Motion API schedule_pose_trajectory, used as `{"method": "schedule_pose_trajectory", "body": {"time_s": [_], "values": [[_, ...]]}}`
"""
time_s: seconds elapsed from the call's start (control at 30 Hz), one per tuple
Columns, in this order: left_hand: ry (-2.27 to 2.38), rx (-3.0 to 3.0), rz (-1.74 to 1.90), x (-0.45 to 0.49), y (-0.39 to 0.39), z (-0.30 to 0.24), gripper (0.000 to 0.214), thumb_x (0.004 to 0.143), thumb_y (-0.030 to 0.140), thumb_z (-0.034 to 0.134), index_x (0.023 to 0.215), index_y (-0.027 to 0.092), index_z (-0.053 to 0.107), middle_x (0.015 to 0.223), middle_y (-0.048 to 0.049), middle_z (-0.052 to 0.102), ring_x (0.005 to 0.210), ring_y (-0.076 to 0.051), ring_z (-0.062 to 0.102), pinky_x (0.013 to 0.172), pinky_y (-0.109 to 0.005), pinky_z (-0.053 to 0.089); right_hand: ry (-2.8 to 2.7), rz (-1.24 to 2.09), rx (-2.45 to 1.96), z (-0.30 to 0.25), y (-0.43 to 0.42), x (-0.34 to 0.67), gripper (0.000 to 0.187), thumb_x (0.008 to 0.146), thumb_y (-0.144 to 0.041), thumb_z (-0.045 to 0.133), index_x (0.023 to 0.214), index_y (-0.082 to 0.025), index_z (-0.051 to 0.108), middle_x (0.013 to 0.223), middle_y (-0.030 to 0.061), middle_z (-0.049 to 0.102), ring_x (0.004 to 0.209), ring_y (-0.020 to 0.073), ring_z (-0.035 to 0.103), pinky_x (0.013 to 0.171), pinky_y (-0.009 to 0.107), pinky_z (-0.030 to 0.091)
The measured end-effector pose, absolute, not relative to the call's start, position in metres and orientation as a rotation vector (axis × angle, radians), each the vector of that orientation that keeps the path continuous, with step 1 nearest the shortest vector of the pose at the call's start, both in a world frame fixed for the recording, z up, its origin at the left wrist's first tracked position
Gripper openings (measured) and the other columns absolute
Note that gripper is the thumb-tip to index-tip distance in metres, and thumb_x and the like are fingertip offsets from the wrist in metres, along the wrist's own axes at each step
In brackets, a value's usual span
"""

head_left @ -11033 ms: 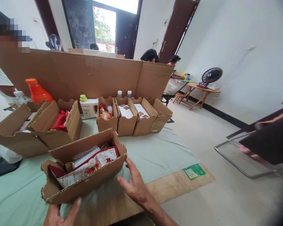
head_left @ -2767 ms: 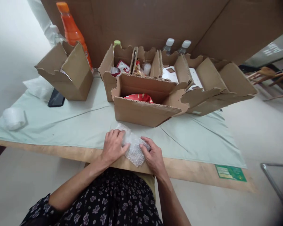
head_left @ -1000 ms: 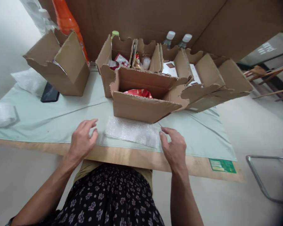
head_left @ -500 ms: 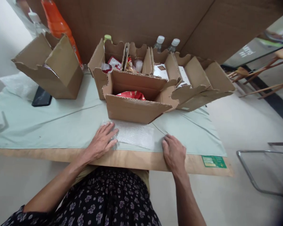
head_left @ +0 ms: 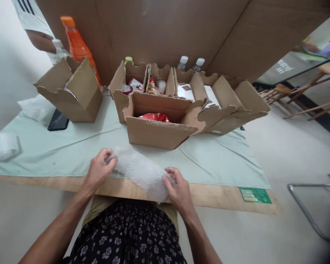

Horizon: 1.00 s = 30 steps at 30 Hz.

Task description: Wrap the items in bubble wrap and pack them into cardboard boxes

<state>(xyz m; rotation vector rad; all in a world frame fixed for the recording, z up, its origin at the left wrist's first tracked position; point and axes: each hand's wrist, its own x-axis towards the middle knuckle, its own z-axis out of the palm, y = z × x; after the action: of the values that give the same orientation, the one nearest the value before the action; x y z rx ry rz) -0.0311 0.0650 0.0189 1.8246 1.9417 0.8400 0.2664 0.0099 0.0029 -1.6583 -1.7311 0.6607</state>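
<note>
A sheet of clear bubble wrap [head_left: 139, 171] is lifted off the table's near edge, sagging between both hands. My left hand [head_left: 99, 172] pinches its left corner. My right hand [head_left: 178, 190] grips its right end, fingers curled round it. Just behind stands an open cardboard box [head_left: 156, 132] with a red packet [head_left: 154, 117] inside.
A pale green cloth [head_left: 71, 143] covers the wooden table. More open boxes [head_left: 71, 91] [head_left: 228, 106] stand behind, with an orange bottle [head_left: 78, 46], two water bottles [head_left: 191, 63], a black phone [head_left: 57, 120] and a bubble wrap roll [head_left: 2, 146] at left. Another person's arm [head_left: 40, 38] shows far left.
The bubble wrap lay flat on the cloth under my open hands half a second ago; now both hands have closed on its ends and raised it toward me.
</note>
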Motion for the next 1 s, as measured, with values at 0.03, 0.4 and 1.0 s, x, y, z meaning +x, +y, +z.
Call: {"method": "schedule_pose_trajectory", "body": {"time_s": [0.03, 0.4, 1.0], "values": [[1.956, 1.819, 0.840, -0.040, 0.070, 0.025, 0.023, 0.087, 0.034, 0.058, 0.105, 0.021, 0.066, 0.092, -0.0043, 0.075, 0.083, -0.023, 0.071, 0.074, -0.034, 0.056, -1.694, 0.812, -1.609, 0.005, -0.002, 0.254, 0.035, 0.100, -0.032, 0.053, 0.130, -0.021, 0.064, 0.086, 0.0017, 0.074, 0.073, 0.0176, 0.069, 0.068, 0.028, 0.055], [1.662, 2.189, 0.913, -0.053, 0.050, 0.024, 0.040, 0.095, 0.027, 0.060, 0.134, 0.018, 0.063, 0.129, -0.0156, 0.071, 0.123, -0.030, 0.063, 0.110, -0.052, 0.050, -1.684, 1.307, -1.431, 0.006, -0.006, 0.198, 0.033, 0.094, -0.029, 0.054, 0.110, -0.023, 0.081, 0.114, 0.0085, 0.081, 0.104, 0.0255, 0.075, 0.097, 0.041, 0.056], [1.758, 1.577, 0.691, -0.027, 0.009, 0.008, 0.050, 0.090, 0.030, 0.055, 0.137, 0.016, 0.063, 0.067, 0.0050, 0.065, 0.060, -0.015, 0.059, 0.064, -0.028, 0.046, -2.263, 0.570, -1.139, 0.016, 0.006, 0.205, 0.040, 0.097, -0.013, 0.053, 0.133, -0.025, 0.068, 0.139, 0.0118, 0.070, 0.132, 0.0307, 0.062, 0.103, 0.053, 0.053]]}}
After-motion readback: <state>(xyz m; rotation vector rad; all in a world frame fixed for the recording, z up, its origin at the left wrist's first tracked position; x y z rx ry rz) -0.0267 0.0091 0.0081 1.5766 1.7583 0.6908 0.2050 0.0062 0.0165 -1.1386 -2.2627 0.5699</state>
